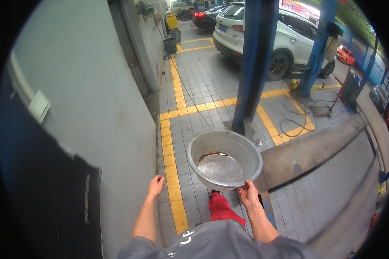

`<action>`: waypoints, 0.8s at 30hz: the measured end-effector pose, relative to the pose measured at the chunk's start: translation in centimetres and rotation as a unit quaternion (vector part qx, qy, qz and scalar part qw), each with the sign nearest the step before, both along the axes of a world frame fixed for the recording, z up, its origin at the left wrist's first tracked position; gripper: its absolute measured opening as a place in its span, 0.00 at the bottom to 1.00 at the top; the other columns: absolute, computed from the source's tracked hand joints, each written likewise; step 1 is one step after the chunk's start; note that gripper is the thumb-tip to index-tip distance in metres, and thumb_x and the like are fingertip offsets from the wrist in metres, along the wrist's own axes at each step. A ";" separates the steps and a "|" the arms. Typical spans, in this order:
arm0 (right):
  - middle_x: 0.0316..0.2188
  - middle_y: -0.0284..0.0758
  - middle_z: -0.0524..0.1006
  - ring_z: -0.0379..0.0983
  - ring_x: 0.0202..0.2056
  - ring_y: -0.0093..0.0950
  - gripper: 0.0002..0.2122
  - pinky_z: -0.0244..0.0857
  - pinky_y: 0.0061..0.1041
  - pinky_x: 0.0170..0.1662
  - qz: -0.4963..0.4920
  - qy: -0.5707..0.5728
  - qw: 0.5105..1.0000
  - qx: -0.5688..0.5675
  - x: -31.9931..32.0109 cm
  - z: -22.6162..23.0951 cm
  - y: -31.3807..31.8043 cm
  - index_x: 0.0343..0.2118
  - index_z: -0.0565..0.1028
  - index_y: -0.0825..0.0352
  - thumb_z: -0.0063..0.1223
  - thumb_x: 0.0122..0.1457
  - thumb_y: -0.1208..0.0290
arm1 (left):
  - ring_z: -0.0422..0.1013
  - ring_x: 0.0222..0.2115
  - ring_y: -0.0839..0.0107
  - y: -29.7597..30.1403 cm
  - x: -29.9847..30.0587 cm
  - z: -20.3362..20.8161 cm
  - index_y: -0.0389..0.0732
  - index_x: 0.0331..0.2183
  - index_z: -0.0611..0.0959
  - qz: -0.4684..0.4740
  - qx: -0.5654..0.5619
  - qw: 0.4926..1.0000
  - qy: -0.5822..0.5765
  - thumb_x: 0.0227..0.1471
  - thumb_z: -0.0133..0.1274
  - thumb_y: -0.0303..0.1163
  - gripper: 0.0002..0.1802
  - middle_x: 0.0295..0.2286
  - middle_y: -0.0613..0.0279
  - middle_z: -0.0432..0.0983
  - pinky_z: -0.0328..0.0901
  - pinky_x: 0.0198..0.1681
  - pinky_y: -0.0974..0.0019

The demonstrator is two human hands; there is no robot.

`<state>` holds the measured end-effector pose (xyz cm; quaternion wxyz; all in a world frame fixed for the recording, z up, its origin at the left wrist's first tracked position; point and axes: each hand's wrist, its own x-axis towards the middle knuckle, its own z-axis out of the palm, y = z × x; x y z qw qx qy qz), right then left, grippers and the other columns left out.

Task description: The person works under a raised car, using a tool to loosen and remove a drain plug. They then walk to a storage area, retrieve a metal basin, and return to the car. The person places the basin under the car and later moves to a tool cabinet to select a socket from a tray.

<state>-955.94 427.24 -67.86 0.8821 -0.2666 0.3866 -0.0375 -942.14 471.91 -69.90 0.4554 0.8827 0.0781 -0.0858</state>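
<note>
Right hand (248, 193) grips grey basin (224, 167) by near-right rim, presumably to avoid dark residue (209, 154) inside; basin's above tiled floor (220, 86), right of yellow line (171, 168); left hand (156, 186) loose, holding nothing

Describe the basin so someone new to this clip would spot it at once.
Find the tall blue post in front of the white car. Below its foot in the picture is a round grey basin, its rim in the right hand. Unlike the dark buckets farther back, it is wide, with a brown streak inside.
</note>
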 end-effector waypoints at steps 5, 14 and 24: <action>0.28 0.36 0.75 0.75 0.24 0.32 0.09 0.64 0.22 0.19 0.010 0.028 0.999 -0.025 19.3 0.3 -1.6 0.35 0.70 0.66 0.52 0.59 0.66 | 0.75 0.35 0.60 -2.4 9.0 -5.7 0.36 0.40 0.80 -0.068 0.032 0.993 0.091 0.57 0.51 0.44 0.20 0.33 0.53 0.80 0.68 0.41 0.60; 0.23 0.35 0.74 0.77 0.23 0.31 0.10 0.66 0.20 0.19 0.077 0.053 0.996 -0.011 48.0 3.2 -0.9 0.34 0.70 0.68 0.51 0.61 0.65 | 0.76 0.36 0.62 2.9 5.9 -11.4 0.42 0.36 0.84 0.018 0.100 0.881 0.463 0.55 0.47 0.39 0.15 0.38 0.56 0.81 0.69 0.39 0.56; 0.27 0.40 0.76 0.76 0.25 0.33 0.10 0.76 0.23 0.27 0.132 0.049 0.990 0.020 82.3 0.2 10.2 0.36 0.70 0.71 0.49 0.62 0.68 | 0.75 0.41 0.54 8.4 40.6 -18.7 0.39 0.41 0.83 -0.108 0.140 0.905 0.388 0.55 0.48 0.44 0.21 0.41 0.48 0.79 0.68 0.44 0.55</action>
